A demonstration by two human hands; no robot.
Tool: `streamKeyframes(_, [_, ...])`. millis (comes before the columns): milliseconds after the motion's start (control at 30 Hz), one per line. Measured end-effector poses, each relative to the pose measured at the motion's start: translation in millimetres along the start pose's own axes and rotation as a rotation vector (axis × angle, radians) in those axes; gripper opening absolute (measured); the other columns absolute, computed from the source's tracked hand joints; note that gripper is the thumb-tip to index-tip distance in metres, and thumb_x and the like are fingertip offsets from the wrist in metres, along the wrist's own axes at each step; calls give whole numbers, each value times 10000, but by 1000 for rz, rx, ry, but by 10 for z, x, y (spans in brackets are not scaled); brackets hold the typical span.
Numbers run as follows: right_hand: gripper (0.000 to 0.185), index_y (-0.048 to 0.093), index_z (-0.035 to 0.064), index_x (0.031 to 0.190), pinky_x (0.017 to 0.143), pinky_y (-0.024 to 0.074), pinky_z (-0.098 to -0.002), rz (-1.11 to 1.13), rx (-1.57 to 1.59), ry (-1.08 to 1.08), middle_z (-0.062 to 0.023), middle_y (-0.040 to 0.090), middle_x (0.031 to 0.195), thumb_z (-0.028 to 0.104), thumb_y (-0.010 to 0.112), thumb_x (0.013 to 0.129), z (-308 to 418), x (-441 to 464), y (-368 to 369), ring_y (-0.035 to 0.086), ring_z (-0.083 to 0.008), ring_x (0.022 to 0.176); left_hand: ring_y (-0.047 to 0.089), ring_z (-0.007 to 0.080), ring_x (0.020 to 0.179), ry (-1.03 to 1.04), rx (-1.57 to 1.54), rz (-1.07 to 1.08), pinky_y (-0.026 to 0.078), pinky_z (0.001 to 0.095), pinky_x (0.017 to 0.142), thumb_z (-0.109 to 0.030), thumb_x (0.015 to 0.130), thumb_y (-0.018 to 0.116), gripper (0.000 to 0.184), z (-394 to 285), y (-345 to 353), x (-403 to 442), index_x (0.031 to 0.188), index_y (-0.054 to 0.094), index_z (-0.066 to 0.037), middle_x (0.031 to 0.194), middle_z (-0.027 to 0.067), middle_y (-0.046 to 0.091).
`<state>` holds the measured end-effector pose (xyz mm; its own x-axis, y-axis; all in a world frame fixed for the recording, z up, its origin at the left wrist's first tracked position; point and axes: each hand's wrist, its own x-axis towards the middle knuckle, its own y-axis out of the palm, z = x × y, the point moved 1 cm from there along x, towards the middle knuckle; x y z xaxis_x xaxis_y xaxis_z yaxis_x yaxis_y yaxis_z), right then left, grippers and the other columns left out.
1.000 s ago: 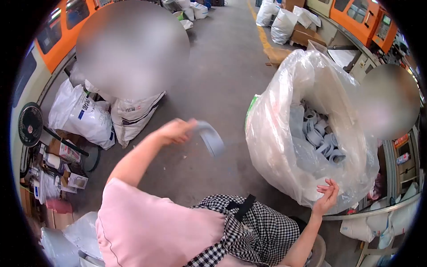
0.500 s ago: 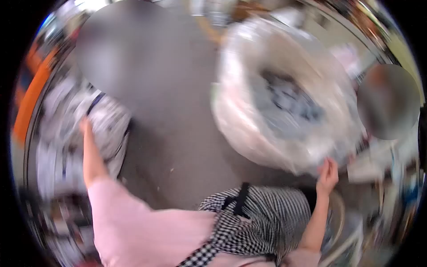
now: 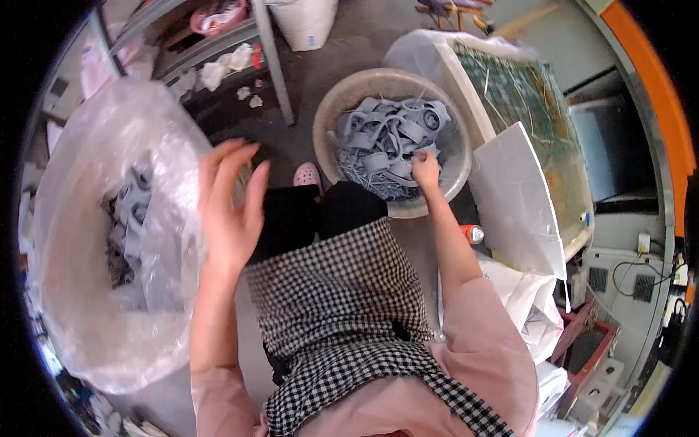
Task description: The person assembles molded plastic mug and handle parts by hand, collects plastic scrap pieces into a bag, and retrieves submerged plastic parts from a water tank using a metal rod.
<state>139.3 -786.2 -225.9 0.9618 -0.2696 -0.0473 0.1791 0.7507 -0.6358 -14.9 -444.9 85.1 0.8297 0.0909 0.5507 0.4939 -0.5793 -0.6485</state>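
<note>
A round tub (image 3: 325,109) stands on the floor in front of me, heaped with grey plastic ring-shaped parts (image 3: 375,135) and thin grey scraps. My right hand (image 3: 426,171) reaches into its right side, fingers closed against the grey parts; what they grip is hidden. My left hand (image 3: 229,200) is raised in the air, fingers spread and holding nothing. To its left stands a large clear plastic bag (image 3: 87,328), its mouth wide, with similar grey parts (image 3: 131,218) inside.
A metal rack (image 3: 273,65) with a pink basket (image 3: 218,18) is behind the bag. Right of the tub are a white panel (image 3: 518,197), a large bin with green mesh (image 3: 502,80) and a spray can (image 3: 473,234). A white sack (image 3: 309,22) stands at the back.
My view has swung round: the bag is now on my left and the tub has come into sight. My left hand has left the white sack; my right has moved from the bag's rim into the tub.
</note>
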Motion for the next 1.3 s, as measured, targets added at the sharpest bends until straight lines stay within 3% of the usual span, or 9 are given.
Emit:
streamKeyframes(100, [504, 523, -7, 1129, 832, 469, -407, 139, -175, 155, -193, 607, 1014, 203, 711, 710, -449, -74, 268, 597, -347, 935, 584, 228, 933, -93, -183, 197, 478, 296, 784, -117, 842, 651, 239, 84, 919, 656, 1054, 608, -14, 1042, 125, 577])
streamKeyframes(300, [844, 293, 8, 1330, 994, 364, -433, -121, -220, 61, -271, 436, 1226, 148, 759, 640, -516, 751, 604, 380, -449, 1191, 581, 328, 945, -93, -118, 368, 473, 364, 798, -157, 819, 670, 296, 209, 1820, 872, 1058, 598, 2, 1038, 179, 576])
streamKeyframes(533, [683, 369, 53, 1228, 904, 444, -452, 202, -599, 188, -237, 407, 1239, 102, 732, 651, -262, 1276, 664, 465, -451, 1086, 581, 316, 903, -104, -31, 409, 469, 354, 774, -151, 835, 655, 298, 440, 1876, 964, 1084, 591, 1, 997, 181, 584])
streamKeyframes(800, [540, 423, 21, 1051, 724, 510, -348, -173, 441, -107, -129, 578, 901, 94, 758, 634, 100, 575, -112, 603, -222, 836, 593, 204, 912, -235, -199, 547, 486, 316, 762, -118, 888, 591, 241, 475, 2113, 859, 1107, 589, -17, 980, 129, 612])
streamKeyframes(967, [528, 404, 33, 1133, 753, 545, -290, -123, 427, -278, -78, 564, 1029, -21, 700, 699, 600, 455, -607, 575, -157, 972, 574, 137, 875, -287, -359, 689, 452, 273, 781, -92, 907, 547, 215, 415, 2363, 737, 1102, 591, -14, 939, 80, 631])
streamKeyframes(1100, [539, 426, 23, 1135, 750, 552, -309, -171, 307, -336, -112, 554, 1075, -1, 721, 684, 911, 350, -824, 589, -195, 977, 620, 275, 816, -229, -458, 471, 472, 320, 748, -187, 934, 520, 227, 156, 2441, 692, 1042, 605, -7, 883, 170, 638])
streamKeyframes(1133, [543, 440, 20, 1124, 743, 554, -324, -218, 240, -399, -131, 540, 1107, 15, 739, 671, 975, 300, -848, 585, -223, 992, 603, 198, 948, -161, -403, 495, 456, 298, 812, -247, 953, 501, 304, 0, 2366, 713, 1102, 595, 0, 1004, 136, 643])
streamKeyframes(1200, [548, 455, 18, 1114, 737, 557, -339, -265, 177, -461, -150, 526, 1140, 30, 757, 657, 1089, 187, -844, 581, -252, 1007, 616, 188, 871, 235, -198, 343, 466, 308, 761, -251, 893, 597, 336, -248, 2314, 705, 1112, 581, 3, 940, 162, 650])
streamKeyframes(1300, [519, 493, 25, 1110, 782, 522, -349, -266, 72, -551, -175, 478, 1201, 138, 769, 685, 1228, -13, -849, 562, -352, 1030, 627, 174, 746, -70, -212, 489, 478, 312, 685, -201, 827, 669, 299, -164, 2444, 663, 1021, 612, 19, 802, 173, 648])
